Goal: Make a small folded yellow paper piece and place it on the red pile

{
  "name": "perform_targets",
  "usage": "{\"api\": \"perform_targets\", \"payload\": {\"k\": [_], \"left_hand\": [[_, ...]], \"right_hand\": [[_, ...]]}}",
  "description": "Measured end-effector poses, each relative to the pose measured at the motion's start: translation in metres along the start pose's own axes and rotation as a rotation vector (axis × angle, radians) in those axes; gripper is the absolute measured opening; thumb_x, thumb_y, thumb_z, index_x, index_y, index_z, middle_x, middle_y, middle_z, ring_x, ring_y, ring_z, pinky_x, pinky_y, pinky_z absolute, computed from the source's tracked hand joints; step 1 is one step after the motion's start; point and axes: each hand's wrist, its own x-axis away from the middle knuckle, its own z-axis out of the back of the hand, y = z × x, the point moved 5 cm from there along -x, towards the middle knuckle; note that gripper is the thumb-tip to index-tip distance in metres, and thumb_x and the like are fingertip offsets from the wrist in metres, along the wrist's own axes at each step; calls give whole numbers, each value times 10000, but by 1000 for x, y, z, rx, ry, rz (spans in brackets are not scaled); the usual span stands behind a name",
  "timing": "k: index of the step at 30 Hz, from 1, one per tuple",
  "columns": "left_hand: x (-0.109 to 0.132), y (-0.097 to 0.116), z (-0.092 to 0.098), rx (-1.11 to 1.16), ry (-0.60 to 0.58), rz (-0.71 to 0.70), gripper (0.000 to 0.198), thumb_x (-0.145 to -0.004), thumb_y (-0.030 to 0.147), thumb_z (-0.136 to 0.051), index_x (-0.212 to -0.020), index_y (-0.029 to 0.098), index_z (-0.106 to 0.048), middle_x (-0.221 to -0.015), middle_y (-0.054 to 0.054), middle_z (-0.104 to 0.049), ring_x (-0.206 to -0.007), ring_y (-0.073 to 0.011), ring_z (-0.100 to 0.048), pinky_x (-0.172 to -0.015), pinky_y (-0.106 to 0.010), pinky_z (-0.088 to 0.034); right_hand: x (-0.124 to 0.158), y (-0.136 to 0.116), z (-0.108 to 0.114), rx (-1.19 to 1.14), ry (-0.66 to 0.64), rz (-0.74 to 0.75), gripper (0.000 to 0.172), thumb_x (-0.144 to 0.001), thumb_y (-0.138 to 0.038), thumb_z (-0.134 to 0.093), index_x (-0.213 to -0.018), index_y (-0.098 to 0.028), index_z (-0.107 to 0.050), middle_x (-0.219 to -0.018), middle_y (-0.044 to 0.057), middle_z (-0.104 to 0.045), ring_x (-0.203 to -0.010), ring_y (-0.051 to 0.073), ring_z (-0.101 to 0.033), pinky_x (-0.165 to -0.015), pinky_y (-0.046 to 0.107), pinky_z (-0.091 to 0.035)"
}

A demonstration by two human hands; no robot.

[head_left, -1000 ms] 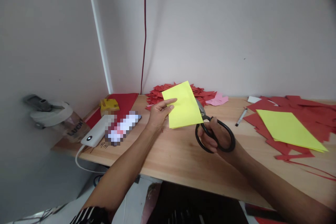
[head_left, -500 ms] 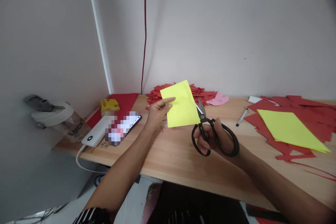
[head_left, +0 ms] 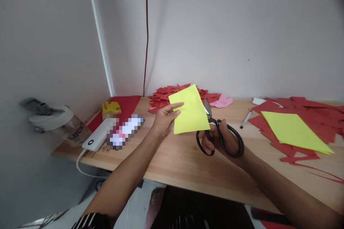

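Note:
A piece of yellow paper (head_left: pixel 190 111) is pinched at its left edge by my left hand (head_left: pixel 165 116), thumb and forefinger lying on its face. My right hand (head_left: pixel 223 139) has its fingers through the black handles of a pair of scissors (head_left: pixel 212 118). The scissors' blades are parted at the paper's right edge, and part of one blade is hidden behind the sheet. Both paper and scissors are held up above the wooden table (head_left: pixel 177 164).
Behind the paper lies a heap of red folded pieces (head_left: pixel 163 96) with a pink piece (head_left: pixel 221 101). At right, yellow sheets (head_left: pixel 295 130) rest on red scraps (head_left: pixel 260 123) near a marker (head_left: pixel 245 118). At left are a phone (head_left: pixel 126 130), power bank (head_left: pixel 98 137) and bottle (head_left: pixel 72 125).
My left hand has shifted the yellow paper slightly right and down, farther across the scissors' blades. My right hand stays nearly in place, with the scissors still parted.

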Motion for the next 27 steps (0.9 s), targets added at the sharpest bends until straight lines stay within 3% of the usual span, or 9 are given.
{"api": "perform_targets", "payload": {"k": [11,16,21,27], "left_hand": [[-1,-5,0,17,34,15,398,-647,271,-823,-1029,193,-744,-945,-78,-743,-802,-156,-665,-784,-293,-511],[-1,-6,1,8,21,4,388,-657,274,-819,-1030,198,-744,-946,-77,-743,-799,-149,-665,-789,-292,-510],[-1,-5,3,-14,34,8,399,-648,280,-822,-1030,189,-746,-953,-86,-744,-802,-160,-667,-778,-295,-512],[1,-4,-1,-22,11,22,380,-659,274,-816,-1020,179,-748,-912,-81,-747,-768,-145,-668,-755,-276,-515]], "right_hand": [[1,2,5,110,127,47,678,-871,-752,-276,-752,-170,-602,-422,-54,-362,-354,95,-360,-416,259,-328],[0,2,2,79,123,79,642,-916,-690,-274,-738,-166,-599,-410,-67,-325,-330,79,-309,-391,244,-296],[-2,6,1,21,103,66,664,-884,-735,-280,-754,-170,-605,-422,-63,-337,-339,89,-325,-394,250,-297],[-6,6,-4,-27,-11,46,715,-829,-802,-268,-775,-175,-608,-482,-23,-432,-431,134,-450,-479,296,-394]]}}
